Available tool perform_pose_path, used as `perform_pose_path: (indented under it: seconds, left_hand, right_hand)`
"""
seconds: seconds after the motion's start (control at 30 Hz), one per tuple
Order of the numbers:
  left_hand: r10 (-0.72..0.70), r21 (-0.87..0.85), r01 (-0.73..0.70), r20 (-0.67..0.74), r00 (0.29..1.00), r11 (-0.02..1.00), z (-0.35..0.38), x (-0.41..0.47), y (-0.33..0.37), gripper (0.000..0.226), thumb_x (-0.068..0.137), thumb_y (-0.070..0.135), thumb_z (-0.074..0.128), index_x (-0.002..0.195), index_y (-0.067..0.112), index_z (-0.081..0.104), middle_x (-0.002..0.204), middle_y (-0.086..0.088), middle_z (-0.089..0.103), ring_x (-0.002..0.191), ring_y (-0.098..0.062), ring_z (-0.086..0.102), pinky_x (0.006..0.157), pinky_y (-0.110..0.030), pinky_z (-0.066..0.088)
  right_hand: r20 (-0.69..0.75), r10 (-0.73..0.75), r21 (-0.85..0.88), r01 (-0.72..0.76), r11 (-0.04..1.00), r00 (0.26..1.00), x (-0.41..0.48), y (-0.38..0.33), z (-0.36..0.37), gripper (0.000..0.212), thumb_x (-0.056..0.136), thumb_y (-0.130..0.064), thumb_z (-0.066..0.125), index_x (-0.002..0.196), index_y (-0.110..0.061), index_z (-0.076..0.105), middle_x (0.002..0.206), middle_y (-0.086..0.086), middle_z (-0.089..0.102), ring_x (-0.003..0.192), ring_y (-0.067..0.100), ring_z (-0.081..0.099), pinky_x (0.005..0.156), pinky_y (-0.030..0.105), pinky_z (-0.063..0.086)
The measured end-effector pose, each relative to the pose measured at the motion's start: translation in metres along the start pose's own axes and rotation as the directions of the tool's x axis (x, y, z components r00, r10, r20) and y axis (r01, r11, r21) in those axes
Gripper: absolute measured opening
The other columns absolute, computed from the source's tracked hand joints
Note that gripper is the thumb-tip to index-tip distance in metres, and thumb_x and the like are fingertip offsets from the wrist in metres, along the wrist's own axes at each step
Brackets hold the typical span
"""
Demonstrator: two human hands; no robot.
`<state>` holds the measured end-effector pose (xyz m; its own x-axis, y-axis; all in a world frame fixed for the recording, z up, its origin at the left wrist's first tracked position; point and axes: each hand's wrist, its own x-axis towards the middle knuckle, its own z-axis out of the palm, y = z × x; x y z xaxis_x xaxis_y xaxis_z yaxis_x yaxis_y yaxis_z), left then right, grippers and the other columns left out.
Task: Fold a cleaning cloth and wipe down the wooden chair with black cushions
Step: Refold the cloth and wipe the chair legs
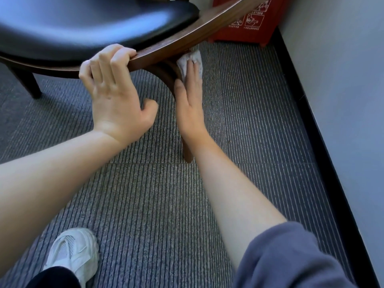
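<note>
The wooden chair (187, 36) with its black cushion (87, 26) fills the top left. My left hand (116, 96) grips the front edge of the curved wooden seat frame, fingers curled over the rim. My right hand (191, 100) reaches under the frame and presses a folded white cloth (187, 60) against the top of the curved front leg (166, 73). The leg's lower part is mostly hidden behind my right hand and forearm; its foot (188, 156) shows on the carpet.
Striped grey carpet (249, 121) covers the floor. A red bin (247, 19) stands behind the chair by the wall. A black skirting board (315, 125) runs along the grey wall at right. My white shoe (72, 252) is at bottom left. Another chair leg (27, 84) stands at left.
</note>
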<state>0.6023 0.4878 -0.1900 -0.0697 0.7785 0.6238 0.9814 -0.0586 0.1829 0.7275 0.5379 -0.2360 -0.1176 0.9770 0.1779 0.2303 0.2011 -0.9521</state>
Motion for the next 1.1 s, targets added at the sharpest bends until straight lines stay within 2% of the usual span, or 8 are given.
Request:
perform_pose_path:
  seconds: [0.2,0.3,0.37,0.53,0.67,0.83,1.0,1.1]
  left_hand:
    - [-0.021,-0.009,0.021,0.011,1.000,1.000,-0.001,0.001,0.002,0.070,0.069,0.027,0.056,0.131,-0.003,0.042,0.130,-0.023,0.044,0.123,-0.036,0.040,0.110,-0.048,0.021]
    - [-0.021,-0.006,0.021,0.009,1.000,1.000,0.000,0.001,0.002,0.070,0.069,0.027,0.056,0.130,-0.004,0.043,0.129,-0.023,0.045,0.122,-0.037,0.041,0.109,-0.049,0.023]
    - [-0.015,-0.008,0.015,-0.004,1.000,1.000,0.000,0.001,0.001,0.069,0.069,0.028,0.056,0.130,0.001,0.039,0.129,-0.023,0.045,0.122,-0.035,0.040,0.109,-0.049,0.023]
    - [-0.010,-0.033,0.009,-0.029,1.000,0.999,0.003,0.000,0.000,0.067,0.069,0.031,0.057,0.127,0.019,0.026,0.130,-0.020,0.045,0.121,-0.029,0.038,0.110,-0.048,0.024]
    - [-0.014,-0.011,0.013,-0.040,0.999,1.000,0.005,0.000,-0.001,0.068,0.069,0.031,0.058,0.128,0.016,0.028,0.129,-0.020,0.045,0.120,-0.032,0.040,0.110,-0.047,0.022]
    - [-0.013,-0.028,0.012,-0.045,0.999,1.000,0.006,0.001,0.000,0.067,0.068,0.029,0.057,0.126,0.019,0.026,0.128,-0.020,0.046,0.120,-0.031,0.039,0.109,-0.045,0.022]
    - [-0.026,-0.042,0.024,-0.051,0.998,0.999,0.006,0.002,0.000,0.067,0.067,0.031,0.058,0.125,0.019,0.026,0.126,-0.021,0.047,0.118,-0.030,0.039,0.108,-0.047,0.025]
    - [-0.019,-0.042,0.018,-0.045,0.999,0.999,0.006,0.001,-0.001,0.067,0.067,0.033,0.058,0.125,0.020,0.026,0.126,-0.021,0.047,0.118,-0.030,0.038,0.108,-0.046,0.025]
  right_hand:
    - [0.004,0.139,0.069,-0.139,0.988,0.990,-0.012,0.025,0.002,0.057,0.105,-0.027,0.027,0.156,-0.022,0.003,0.164,-0.005,-0.005,0.149,0.008,-0.009,0.123,0.040,-0.003]
    - [0.005,0.137,0.078,-0.137,0.987,0.991,-0.022,0.023,0.008,0.057,0.106,-0.028,0.028,0.156,-0.025,0.000,0.163,-0.009,-0.006,0.148,0.005,-0.010,0.122,0.034,-0.005]
    - [0.028,0.135,0.064,-0.136,0.989,0.991,-0.035,0.031,0.011,0.058,0.106,-0.030,0.027,0.156,-0.028,-0.002,0.163,-0.012,-0.008,0.148,0.004,-0.011,0.122,0.033,-0.005]
    - [0.005,0.302,0.120,-0.301,0.946,0.953,-0.006,0.045,0.006,0.055,0.106,-0.039,0.022,0.155,-0.032,-0.003,0.162,-0.015,-0.010,0.149,0.009,-0.010,0.123,0.045,-0.001]
    - [0.026,0.266,0.179,-0.266,0.947,0.964,-0.029,0.057,0.014,0.057,0.105,-0.043,0.021,0.154,-0.034,-0.005,0.161,-0.017,-0.011,0.148,0.006,-0.013,0.123,0.045,-0.003]
    - [0.000,0.408,0.221,-0.398,0.891,0.913,-0.019,0.076,0.014,0.059,0.101,-0.055,0.018,0.154,-0.036,-0.001,0.161,-0.018,-0.006,0.148,0.005,-0.007,0.123,0.045,0.000]
    - [0.012,0.350,0.215,-0.344,0.914,0.937,-0.049,0.087,0.026,0.068,0.094,-0.063,0.019,0.152,-0.038,-0.006,0.161,-0.018,-0.009,0.148,0.003,-0.009,0.123,0.045,-0.001]
    - [-0.009,0.448,0.248,-0.432,0.867,0.894,-0.049,0.095,0.029,0.070,0.090,-0.067,0.018,0.151,-0.042,-0.006,0.162,-0.016,-0.007,0.149,0.006,-0.006,0.122,0.048,0.001]
